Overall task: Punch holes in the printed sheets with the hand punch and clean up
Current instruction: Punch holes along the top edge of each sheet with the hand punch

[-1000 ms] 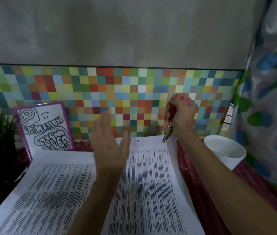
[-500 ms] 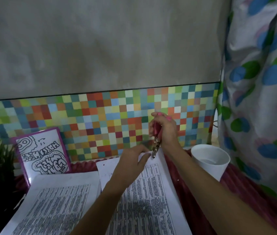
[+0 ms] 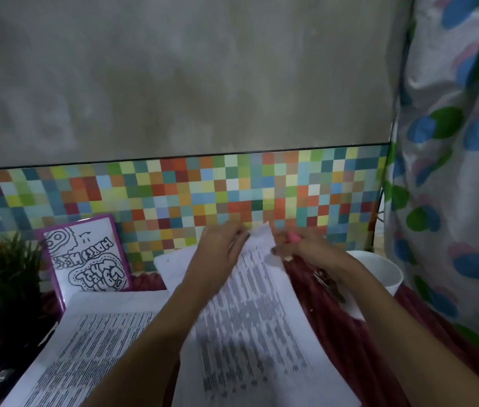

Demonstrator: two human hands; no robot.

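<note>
Matt paper sheets (image 3: pixel 250 342) lie on ribbed maroon cloth (image 3: pixel 338 342), beside a smooth white cup (image 3: pixel 393 282) and rough grey wall (image 3: pixel 173 83).

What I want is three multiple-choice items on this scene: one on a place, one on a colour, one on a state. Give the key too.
1. Where is the cup?
A. left of the plant
B. right of the right hand
C. on the sheets

2. What colour is the card's border?
A. purple
B. yellow
C. black

3. How is the punch?
A. lying on the sheets
B. inside the cup
C. gripped in the right hand

Key:
1 B, the cup stands on the red cloth just past the right wrist.
2 A, a purple frame runs round the doodles.
3 C, the right hand grips it, and its metal end shows under the wrist.
</note>
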